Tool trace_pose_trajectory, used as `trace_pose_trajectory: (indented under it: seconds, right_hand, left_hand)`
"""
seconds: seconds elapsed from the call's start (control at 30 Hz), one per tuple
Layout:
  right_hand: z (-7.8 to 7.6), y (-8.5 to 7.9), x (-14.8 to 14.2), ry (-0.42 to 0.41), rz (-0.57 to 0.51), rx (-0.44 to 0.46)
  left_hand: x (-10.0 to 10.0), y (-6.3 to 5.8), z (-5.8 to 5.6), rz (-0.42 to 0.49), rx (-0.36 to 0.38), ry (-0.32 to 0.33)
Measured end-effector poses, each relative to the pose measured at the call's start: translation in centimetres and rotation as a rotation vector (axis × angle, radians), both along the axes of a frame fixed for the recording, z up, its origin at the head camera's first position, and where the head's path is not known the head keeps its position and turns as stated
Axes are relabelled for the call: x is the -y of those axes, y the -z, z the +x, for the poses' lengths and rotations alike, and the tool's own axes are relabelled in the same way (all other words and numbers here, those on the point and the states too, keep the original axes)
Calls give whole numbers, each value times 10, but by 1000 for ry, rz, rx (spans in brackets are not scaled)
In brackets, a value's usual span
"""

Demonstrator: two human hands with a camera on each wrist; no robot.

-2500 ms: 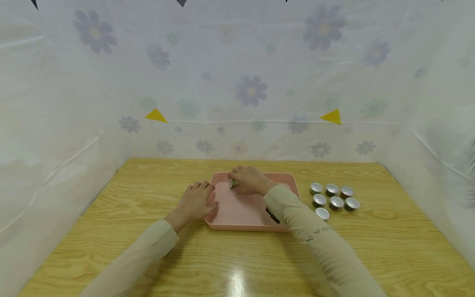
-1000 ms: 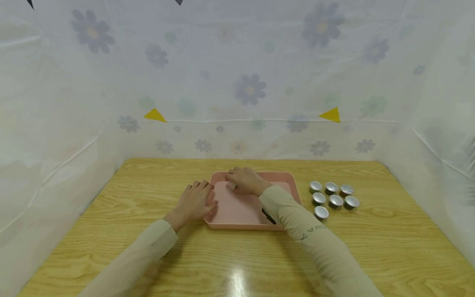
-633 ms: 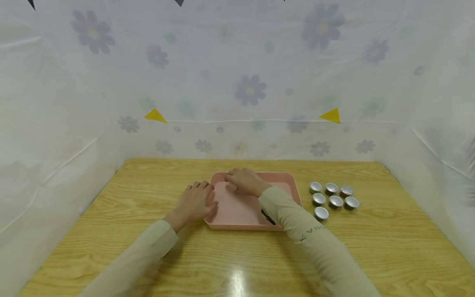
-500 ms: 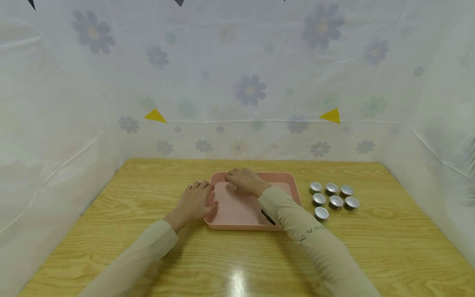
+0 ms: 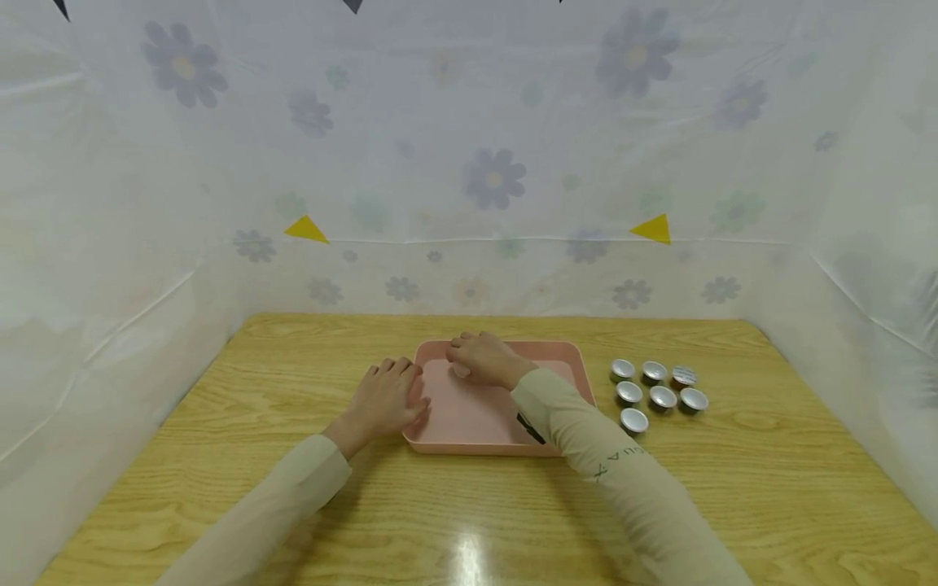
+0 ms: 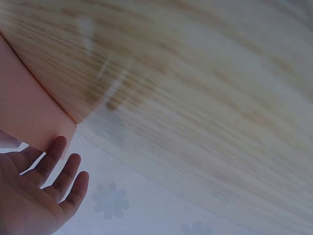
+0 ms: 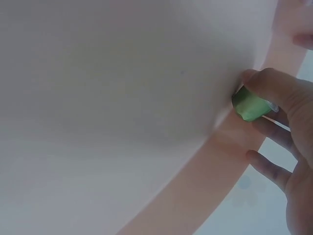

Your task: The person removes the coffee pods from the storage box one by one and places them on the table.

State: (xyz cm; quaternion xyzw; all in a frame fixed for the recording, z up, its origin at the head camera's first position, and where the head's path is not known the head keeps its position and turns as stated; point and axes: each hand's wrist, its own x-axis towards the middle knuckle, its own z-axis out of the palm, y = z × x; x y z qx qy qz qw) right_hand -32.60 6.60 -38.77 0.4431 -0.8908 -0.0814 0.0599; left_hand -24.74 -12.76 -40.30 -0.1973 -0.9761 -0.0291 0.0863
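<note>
A pink rectangular tray (image 5: 476,423) lies on the wooden table. At its back left corner my right hand (image 5: 484,358) pinches a green coffee capsule (image 7: 250,104) between thumb and fingers. In the right wrist view the capsule's narrow end is at the tray floor beside the wall; in the head view the hand hides most of it. My left hand (image 5: 384,399) rests at the tray's left rim, fingers loosely spread. The left wrist view shows its fingertips (image 6: 59,143) against the outside of the tray.
Several capsules with silvery lids (image 5: 663,397) stand in loose rows on the table (image 5: 469,505), right of the tray. One lid (image 5: 685,375) bears print. A white flowered curtain (image 5: 498,268) encloses the table at the back and sides.
My right hand has lowered and shifted slightly left with the capsule, whose lid faced left before and is now mostly covered. Over the last half second it barely moves. My left hand stays put.
</note>
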Motion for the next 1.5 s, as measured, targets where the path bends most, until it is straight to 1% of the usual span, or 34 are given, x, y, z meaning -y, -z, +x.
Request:
trace_pose_trajectory:
  seconds: [0.17, 0.4, 0.67, 1.0, 1.3, 1.5]
  right_hand:
    - [0, -3, -2, -7, -1, 14]
    - [2, -9, -6, -23, 4, 0]
    - [7, -18, -10, -33, 4, 27]
    - [10, -29, -17, -21, 9, 60]
    - [15, -33, -24, -39, 6, 49]
    - [19, -39, -30, -61, -31, 71]
  left_hand:
    - [0, 0, 0, 4, 6, 2]
    - [1, 0, -1, -3, 3, 8]
    - [1, 0, -1, -10, 14, 7]
    - [1, 1, -2, -6, 27, -3]
    - [1, 1, -2, -7, 34, -3]
    - [0, 0, -2, -4, 31, -5]
